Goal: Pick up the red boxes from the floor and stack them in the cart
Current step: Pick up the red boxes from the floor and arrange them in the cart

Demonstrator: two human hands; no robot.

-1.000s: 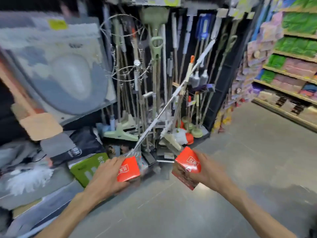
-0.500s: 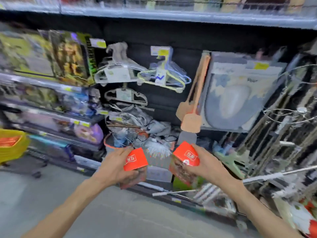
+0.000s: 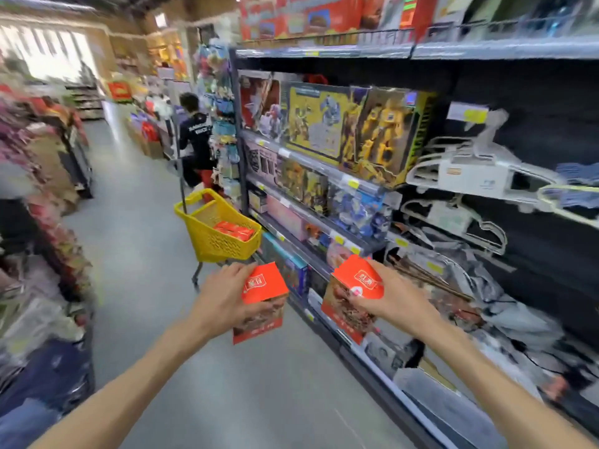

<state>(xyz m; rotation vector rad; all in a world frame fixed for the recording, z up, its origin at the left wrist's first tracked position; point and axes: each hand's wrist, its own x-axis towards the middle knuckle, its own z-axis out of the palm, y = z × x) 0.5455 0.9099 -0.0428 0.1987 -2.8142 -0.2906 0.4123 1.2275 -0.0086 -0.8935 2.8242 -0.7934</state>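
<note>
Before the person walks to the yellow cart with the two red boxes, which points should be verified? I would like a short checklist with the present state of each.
1. Left hand grips its red box: ok.
2. Right hand grips the other red box: ok.
3. Yellow cart in view ahead: ok.
4. Free room in the cart beside the red boxes already inside: ok.
5. Floor between the person and the cart unobstructed: ok.
6. More boxes left on the floor: cannot tell.
</note>
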